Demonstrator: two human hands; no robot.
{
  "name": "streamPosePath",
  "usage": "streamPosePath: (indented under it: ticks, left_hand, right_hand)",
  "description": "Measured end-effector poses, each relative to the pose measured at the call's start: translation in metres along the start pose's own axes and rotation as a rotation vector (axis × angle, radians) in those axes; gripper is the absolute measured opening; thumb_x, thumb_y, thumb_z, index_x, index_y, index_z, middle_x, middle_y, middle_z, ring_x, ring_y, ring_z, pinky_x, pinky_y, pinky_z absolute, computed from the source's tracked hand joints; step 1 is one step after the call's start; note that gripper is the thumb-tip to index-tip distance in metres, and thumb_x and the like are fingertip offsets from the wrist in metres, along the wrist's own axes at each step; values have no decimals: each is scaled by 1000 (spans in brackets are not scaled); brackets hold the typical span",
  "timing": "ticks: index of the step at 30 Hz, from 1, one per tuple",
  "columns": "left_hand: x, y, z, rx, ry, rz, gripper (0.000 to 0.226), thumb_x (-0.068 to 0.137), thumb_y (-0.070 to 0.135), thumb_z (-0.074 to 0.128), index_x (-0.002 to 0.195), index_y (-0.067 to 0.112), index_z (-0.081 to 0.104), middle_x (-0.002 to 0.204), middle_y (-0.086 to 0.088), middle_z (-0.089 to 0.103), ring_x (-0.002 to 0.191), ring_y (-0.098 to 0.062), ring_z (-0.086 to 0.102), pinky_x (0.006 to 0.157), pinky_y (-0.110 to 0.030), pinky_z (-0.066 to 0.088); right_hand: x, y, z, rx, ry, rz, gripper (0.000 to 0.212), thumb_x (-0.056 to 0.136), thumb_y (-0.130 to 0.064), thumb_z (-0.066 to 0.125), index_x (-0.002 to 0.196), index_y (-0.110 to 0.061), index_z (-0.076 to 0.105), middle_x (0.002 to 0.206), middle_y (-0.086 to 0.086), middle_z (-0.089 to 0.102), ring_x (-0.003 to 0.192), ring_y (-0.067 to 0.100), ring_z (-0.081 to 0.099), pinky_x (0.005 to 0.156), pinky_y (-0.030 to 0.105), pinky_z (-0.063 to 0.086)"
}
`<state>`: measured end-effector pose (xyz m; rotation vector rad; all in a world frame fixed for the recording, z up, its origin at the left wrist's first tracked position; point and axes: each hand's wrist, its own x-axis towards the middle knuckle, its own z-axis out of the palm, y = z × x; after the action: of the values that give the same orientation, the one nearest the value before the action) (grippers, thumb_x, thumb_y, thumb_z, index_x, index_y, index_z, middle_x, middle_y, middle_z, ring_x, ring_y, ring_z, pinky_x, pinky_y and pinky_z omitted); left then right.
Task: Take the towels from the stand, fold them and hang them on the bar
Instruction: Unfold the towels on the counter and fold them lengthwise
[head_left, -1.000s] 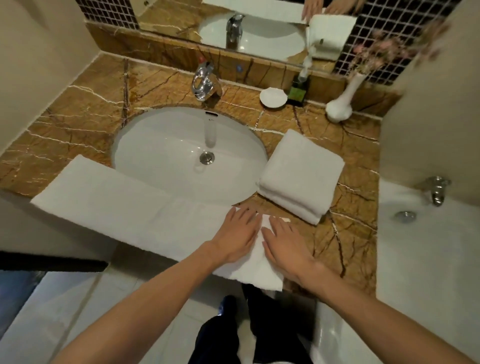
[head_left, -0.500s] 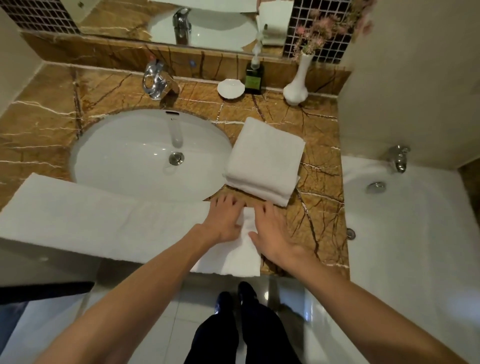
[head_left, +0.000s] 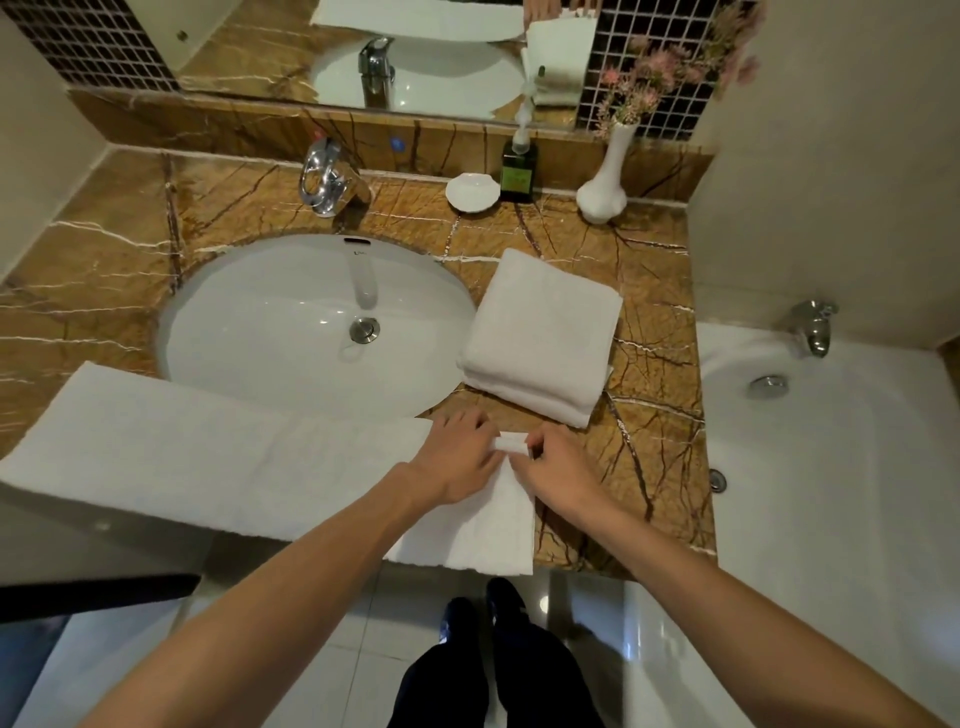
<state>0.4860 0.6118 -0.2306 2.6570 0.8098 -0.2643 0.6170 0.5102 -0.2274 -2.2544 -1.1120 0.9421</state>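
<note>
The brown veined marble counter (head_left: 649, 457) stands between a beige wall and a white bathtub (head_left: 831, 467). A white oval sink (head_left: 270, 332) is set into it, with only a metal drain inside. At the back stand a small white soap dish (head_left: 471, 192), a dark soap bottle (head_left: 518, 174) and a white vase (head_left: 602, 192) holding pink flowers. A folded white towel (head_left: 545, 332) lies right of the sink. A long white towel (head_left: 208, 457) is spread along the front edge. The left hand (head_left: 457, 457) and right hand (head_left: 558, 467) pinch its far right corner, fingers closed on the cloth.
</note>
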Motion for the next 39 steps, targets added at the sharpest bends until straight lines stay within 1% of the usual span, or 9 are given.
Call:
streamPosePath:
  ticks: [6, 10, 14, 21, 26, 30, 34, 37, 39]
  left_hand:
    - [-1, 0, 9, 149, 20, 21, 30, 95, 25, 49, 121, 11, 51, 125, -8, 43, 115, -28, 39, 96, -37, 27]
    - [-4, 0, 11, 93, 34, 38, 32, 97, 31, 46, 120, 11, 54, 124, -7, 44, 115, -26, 39, 97, -36, 27]
    - [-7, -3, 6, 15, 30, 26, 35, 98, 36, 39, 116, 10, 53, 121, -6, 46, 112, -24, 42, 98, -38, 29]
    - [-3, 0, -10, 17, 9, -63, 25, 103, 29, 27, 85, 21, 43, 98, -8, 63, 92, -28, 55, 85, -38, 31]
    - [5, -1, -9, -10, -27, -17, 18, 102, 28, 34, 86, 20, 41, 95, -11, 64, 78, -26, 51, 63, -32, 26]
    - [11, 1, -4, 68, -6, -32, 21, 99, 29, 40, 109, 15, 52, 111, -9, 60, 103, -29, 53, 78, -35, 33]
    - [-1, 4, 5, 144, 163, -34, 35, 97, 34, 43, 125, 14, 51, 124, -8, 53, 114, -28, 49, 96, -37, 33]
    - [-21, -7, 11, 168, 191, -29, 49, 97, 34, 34, 140, 11, 39, 137, -13, 46, 124, -31, 44, 106, -41, 31]
    - [-31, -20, 11, 181, 131, -67, 59, 98, 38, 27, 150, 11, 22, 153, -17, 26, 140, -36, 26, 116, -49, 17]
  right_hand:
    - [2, -2, 8, -24, 19, 28, 28, 79, -8, 61, 70, -29, 45, 77, -9, 51, 73, 10, 49, 50, 18, 30]
    - [-1, -6, 12, 14, 26, 28, 23, 81, -23, 64, 63, -31, 52, 68, -14, 57, 63, 4, 54, 48, 22, 39]
    - [-2, -2, 13, -12, 29, 9, 17, 92, -24, 53, 83, -17, 65, 84, 2, 65, 76, 19, 60, 58, 31, 42]
    - [-5, -3, 10, 0, 94, 20, 33, 91, -21, 55, 58, -16, 57, 64, 0, 60, 60, 15, 54, 55, 33, 44]
    - [-4, -3, 11, 33, 122, 60, 39, 95, -21, 53, 56, -17, 50, 62, 2, 55, 60, 15, 50, 56, 33, 40]
    - [-2, -2, 11, 36, 150, 71, 34, 95, -18, 53, 61, -13, 57, 69, 5, 63, 68, 18, 57, 61, 32, 44]
    - [-5, -1, 10, -27, 202, 88, 20, 93, -12, 51, 80, -9, 66, 80, 2, 65, 74, 16, 60, 67, 36, 53]
    - [-8, -1, 7, -24, 216, 88, 8, 91, -8, 52, 88, -10, 59, 88, 3, 62, 80, 19, 60, 71, 42, 54]
    - [-12, -2, 6, -78, 239, 26, 9, 90, -9, 54, 98, -14, 55, 98, 3, 59, 90, 19, 57, 78, 39, 51]
